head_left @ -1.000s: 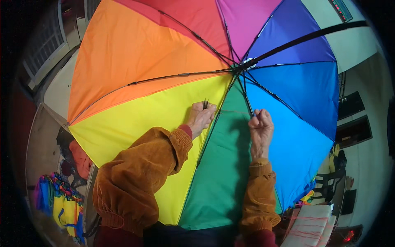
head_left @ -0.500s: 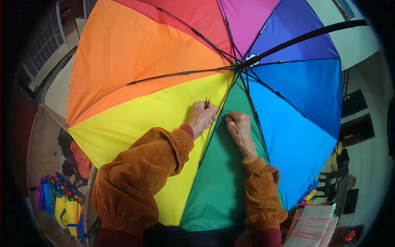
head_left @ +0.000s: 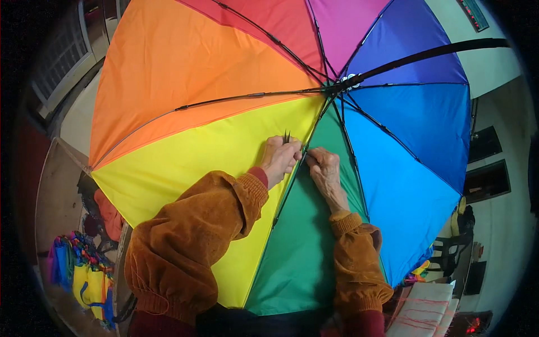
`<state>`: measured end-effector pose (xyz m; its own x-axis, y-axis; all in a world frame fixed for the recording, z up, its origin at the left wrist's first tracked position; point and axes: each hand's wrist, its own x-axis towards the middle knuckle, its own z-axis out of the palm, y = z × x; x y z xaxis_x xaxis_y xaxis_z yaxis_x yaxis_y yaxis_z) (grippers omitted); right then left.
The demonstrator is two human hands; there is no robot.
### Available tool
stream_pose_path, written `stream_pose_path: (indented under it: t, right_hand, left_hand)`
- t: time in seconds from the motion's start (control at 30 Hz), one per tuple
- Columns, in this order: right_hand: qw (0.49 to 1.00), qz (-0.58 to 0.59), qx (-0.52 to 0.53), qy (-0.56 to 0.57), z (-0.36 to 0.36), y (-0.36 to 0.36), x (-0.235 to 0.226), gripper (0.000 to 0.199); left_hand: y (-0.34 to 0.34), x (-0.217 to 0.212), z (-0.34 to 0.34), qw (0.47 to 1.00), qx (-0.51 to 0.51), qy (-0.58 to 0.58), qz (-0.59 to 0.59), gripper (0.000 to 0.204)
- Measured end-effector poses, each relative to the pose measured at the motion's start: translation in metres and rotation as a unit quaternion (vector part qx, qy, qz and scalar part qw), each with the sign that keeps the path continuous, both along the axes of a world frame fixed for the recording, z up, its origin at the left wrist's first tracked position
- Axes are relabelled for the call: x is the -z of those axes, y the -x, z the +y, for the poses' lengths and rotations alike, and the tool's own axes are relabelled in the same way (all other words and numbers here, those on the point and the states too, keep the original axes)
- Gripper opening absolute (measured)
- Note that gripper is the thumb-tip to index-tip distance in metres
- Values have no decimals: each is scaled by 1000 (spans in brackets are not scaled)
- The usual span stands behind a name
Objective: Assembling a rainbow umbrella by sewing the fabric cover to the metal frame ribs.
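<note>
A large rainbow umbrella (head_left: 224,163) is spread open with its inside facing me. My left hand (head_left: 282,154) is closed in front of the yellow panel, with two dark pointed tips of small thread snips (head_left: 287,137) sticking up out of it. Its fingertips are at the black rib (head_left: 292,182) between the yellow and green panels. On the rib's other side, over the green panel (head_left: 297,258), my right hand (head_left: 325,171) is closed in a pinch, fingertips close to the same rib. Whatever it pinches is too small to make out.
The black shaft (head_left: 426,58) slants from the hub (head_left: 337,87) to the upper right. Folded colourful fabric (head_left: 92,281) lies at the lower left. Pale bundles with red threads (head_left: 421,309) stand at the lower right, near a dark chair (head_left: 449,250).
The umbrella's hub has shifted slightly to the right. My left hand has moved a little right along with it, and the two hands' fingertips are now closer together at the rib.
</note>
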<state>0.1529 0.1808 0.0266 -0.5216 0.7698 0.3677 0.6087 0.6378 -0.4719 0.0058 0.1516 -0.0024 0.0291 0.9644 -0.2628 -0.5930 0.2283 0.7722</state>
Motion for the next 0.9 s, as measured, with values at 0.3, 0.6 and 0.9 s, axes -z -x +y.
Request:
stream_pose_path:
  t: [0.3,0.6,0.9]
  right_hand:
    - [995,81,13,-59,3,11,11,7]
    - [996,45,21,-75,-2,8,7,7]
    - [966,204,136,81,-10,5,-9,11]
  left_hand:
    - [-7,-14,-1,996,-76,20,-44,19]
    - [2,-11,8,1000,27,14,5,20]
    - [-6,1,5,955,-164,-90,228,17]
